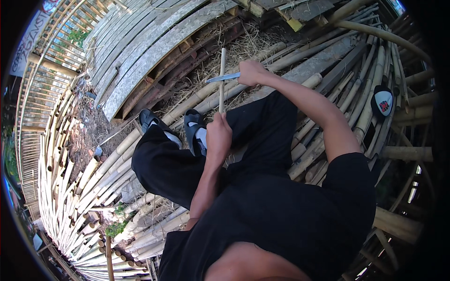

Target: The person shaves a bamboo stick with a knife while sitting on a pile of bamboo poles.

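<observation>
My left hand is closed around the lower end of a thin, pale bamboo stick, which points up and away from me. In my right hand is a knife, its handle hidden by my fingers. The knife's blade reaches leftward and crosses the stick above my left hand, at or very near its surface. Pale shavings and straw lie on the ground beyond the stick.
Bamboo poles run beneath and beside my sandalled feet. A wooden plank platform stands ahead. More stacked bamboo fills the left, near a bamboo fence. A black and white cap rests on poles at right.
</observation>
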Available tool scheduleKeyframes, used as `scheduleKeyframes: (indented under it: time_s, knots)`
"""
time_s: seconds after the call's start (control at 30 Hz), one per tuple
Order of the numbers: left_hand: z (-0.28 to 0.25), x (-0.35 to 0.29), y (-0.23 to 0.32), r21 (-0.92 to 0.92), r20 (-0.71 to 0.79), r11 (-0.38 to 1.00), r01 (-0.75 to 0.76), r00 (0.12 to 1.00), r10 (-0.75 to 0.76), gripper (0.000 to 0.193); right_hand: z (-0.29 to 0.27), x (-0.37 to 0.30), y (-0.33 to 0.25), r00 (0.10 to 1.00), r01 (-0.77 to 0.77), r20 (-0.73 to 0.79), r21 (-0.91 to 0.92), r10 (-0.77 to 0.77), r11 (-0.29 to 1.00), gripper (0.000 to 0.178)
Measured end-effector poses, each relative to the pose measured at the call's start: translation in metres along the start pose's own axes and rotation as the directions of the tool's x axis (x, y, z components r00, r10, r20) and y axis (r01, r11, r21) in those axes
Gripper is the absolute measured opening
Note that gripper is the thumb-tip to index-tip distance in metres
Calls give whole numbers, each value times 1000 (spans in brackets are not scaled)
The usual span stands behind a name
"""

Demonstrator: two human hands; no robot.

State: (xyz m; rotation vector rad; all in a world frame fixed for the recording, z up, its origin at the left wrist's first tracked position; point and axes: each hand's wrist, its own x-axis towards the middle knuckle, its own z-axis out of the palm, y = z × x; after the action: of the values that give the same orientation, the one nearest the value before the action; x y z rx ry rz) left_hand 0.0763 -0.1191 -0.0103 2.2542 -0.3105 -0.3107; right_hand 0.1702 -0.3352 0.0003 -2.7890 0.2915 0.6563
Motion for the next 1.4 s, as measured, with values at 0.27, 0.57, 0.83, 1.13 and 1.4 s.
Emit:
scheduleKeyframes:
  time_s: [0.27,0.57,0.83,1.13,1.4]
  knots:
    - [-12,-10,-2,-9,-3,1000,-12,1000,12,25,-29,64,148,822,-334,-345,352,453,874,37]
    - [-15,2,8,-136,132,989,60,990,-42,31,-2,-39,4,998,-28,-49,269,43,963,33]
    - [-13,1,2,-178,103,984,12,995,6,31,13,12,18,996,-33,-82,82,40,996,30]
    - [-24,2,-9,-263,123,959,101,990,-71,36,-21,17,57,968,-96,-189,328,165,940,36]
    - [-3,7,-20,-404,238,908,113,971,-15,36,24,-35,-1,999,44,0,275,-45,960,28]
